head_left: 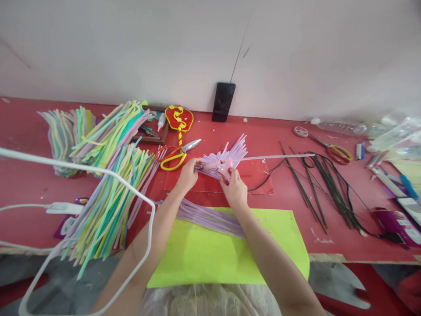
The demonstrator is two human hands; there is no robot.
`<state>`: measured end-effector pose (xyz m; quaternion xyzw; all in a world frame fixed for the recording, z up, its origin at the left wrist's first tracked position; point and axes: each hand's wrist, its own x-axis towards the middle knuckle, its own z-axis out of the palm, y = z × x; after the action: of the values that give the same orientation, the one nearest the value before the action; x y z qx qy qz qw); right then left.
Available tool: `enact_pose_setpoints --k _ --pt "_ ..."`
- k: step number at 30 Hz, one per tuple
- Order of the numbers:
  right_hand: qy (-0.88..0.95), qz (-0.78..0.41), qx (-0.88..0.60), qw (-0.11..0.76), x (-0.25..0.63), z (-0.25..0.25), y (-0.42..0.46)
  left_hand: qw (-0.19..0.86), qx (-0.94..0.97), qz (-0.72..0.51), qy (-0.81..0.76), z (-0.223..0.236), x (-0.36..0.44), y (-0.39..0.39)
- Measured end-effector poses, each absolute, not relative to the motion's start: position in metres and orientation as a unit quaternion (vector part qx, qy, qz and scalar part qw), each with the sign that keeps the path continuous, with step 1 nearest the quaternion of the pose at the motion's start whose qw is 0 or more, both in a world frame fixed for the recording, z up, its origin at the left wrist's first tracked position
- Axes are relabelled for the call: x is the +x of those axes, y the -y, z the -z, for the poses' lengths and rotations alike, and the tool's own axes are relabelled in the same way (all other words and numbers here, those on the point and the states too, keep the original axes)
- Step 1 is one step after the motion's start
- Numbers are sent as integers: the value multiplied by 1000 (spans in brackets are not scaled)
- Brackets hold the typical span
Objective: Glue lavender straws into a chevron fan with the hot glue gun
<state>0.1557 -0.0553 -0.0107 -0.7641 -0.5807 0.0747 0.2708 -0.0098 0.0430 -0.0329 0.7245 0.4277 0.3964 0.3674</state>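
Observation:
A pink hot glue gun (pixel 226 167) is in my right hand (pixel 235 188), its nozzle pointing left. A long pale glue stick (pixel 279 156) juts out of its back to the right. My left hand (pixel 189 175) is closed at the left end of a cluster of lilac pipe cleaners (pixel 230 151), right by the nozzle; the exact spot between its fingertips is too small to make out. Under both forearms, loose lilac pipe cleaners (pixel 210 219) lie across a lime-green sheet (pixel 230 259). A red mat (pixel 259 186) is beneath the work.
Multicoloured pipe cleaner bundles (pixel 108 197) cover the left side. Scissors (pixel 174 156) lie beside a red-and-yellow ornament (pixel 179 119). A phone (pixel 223 102) leans on the wall. Dark green stems (pixel 332 188), more scissors (pixel 338 153) and plastic bottles (pixel 342 126) are rightward. A white wire frame (pixel 149 237) crosses the left foreground.

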Motion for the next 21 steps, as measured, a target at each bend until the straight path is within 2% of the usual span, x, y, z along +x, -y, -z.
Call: enact_pose_setpoints --k 21 --pt "562 -76 -775 278 163 10 60 362 735 -391 -420 33 -12 -44"
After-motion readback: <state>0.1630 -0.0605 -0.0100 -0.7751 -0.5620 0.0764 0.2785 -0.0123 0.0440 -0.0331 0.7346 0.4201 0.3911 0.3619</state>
